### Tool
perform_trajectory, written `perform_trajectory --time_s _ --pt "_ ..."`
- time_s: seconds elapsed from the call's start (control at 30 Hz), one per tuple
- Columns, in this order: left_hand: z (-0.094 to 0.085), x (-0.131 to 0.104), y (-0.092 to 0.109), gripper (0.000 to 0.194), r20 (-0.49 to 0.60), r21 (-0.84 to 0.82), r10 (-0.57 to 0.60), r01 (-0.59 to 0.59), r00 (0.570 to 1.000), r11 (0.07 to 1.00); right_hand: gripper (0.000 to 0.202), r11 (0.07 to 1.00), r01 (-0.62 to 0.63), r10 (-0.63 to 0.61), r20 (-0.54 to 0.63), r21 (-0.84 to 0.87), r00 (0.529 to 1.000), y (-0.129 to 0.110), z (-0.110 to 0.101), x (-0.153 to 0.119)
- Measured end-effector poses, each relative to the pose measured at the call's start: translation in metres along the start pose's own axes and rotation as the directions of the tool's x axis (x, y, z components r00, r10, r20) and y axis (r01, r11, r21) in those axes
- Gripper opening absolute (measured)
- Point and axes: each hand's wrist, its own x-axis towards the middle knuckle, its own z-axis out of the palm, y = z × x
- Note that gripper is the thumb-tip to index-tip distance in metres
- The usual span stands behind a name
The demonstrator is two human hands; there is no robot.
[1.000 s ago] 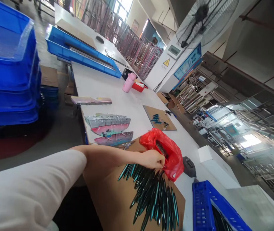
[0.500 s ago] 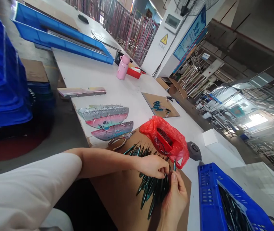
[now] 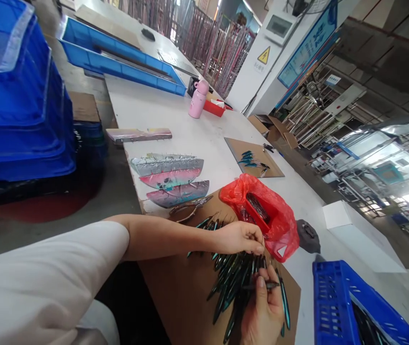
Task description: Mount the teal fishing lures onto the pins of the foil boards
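My right hand point(image 3: 264, 306) is closed on a slim, dark fishing lure point(image 3: 271, 285), held crosswise between thumb and fingers. My left hand point(image 3: 240, 238) is just above it, beside the red bag, with fingers pinched; what they hold, if anything, is too small to make out. Beneath both hands, a pile of slim teal-and-black lures point(image 3: 228, 282) lies on a brown board point(image 3: 179, 297). Several similar lures point(image 3: 284, 302) lie to the right of my right hand. A red plastic bag point(image 3: 287, 230) holds a red tray point(image 3: 256, 213) of thin dark pieces.
Pliers point(image 3: 193, 203) lie at the board's far left, near coloured curved strips point(image 3: 177, 193). Farther back are another board with lures point(image 3: 276, 171), a pink bottle point(image 3: 198, 100) and a long blue tray point(image 3: 129, 62). A blue crate point(image 3: 328, 302) stands right; stacked blue bins point(image 3: 21, 139) stand left.
The lure in my right hand has turned from upright to crosswise, and that hand is lower. My left hand has shifted slightly away from it. The whole view has swung a little left.
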Motion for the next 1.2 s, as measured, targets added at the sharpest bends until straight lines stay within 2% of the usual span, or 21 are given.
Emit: perform_trajectory --time_s 0.1,0.27,0.43,0.63,0.83,1.2 --pt "0.003 -0.001 0.005 0.027 0.007 -0.193 -0.05 0.05 0.999 0.98 0.051 0.997 0.046 -0.044 0.032 -0.067 0.999 0.002 0.001 -0.001" --pt "0.011 -0.009 0.008 0.037 0.059 -0.213 -0.073 0.084 0.996 0.974 0.042 0.959 0.132 -0.11 0.099 -0.25 0.989 0.005 0.003 -0.005" --pt "0.013 -0.014 0.01 0.028 0.113 -0.114 -0.033 0.046 0.993 0.992 0.048 0.899 0.15 -0.142 0.05 -0.412 0.989 0.008 -0.003 -0.01" --pt "0.011 -0.013 0.008 0.012 0.105 0.19 0.114 -0.132 0.988 0.973 0.05 0.843 0.135 -0.123 0.057 -0.52 0.991 0.007 -0.005 -0.012" --pt "0.01 -0.013 0.007 0.01 0.107 0.291 0.097 -0.124 0.99 0.949 0.051 0.816 0.129 -0.106 0.072 -0.563 0.992 0.003 -0.005 -0.011" --pt "0.008 -0.013 0.008 0.013 0.119 0.298 0.064 -0.097 0.991 0.95 0.055 0.805 0.141 -0.128 0.065 -0.576 0.99 -0.003 -0.002 -0.013"
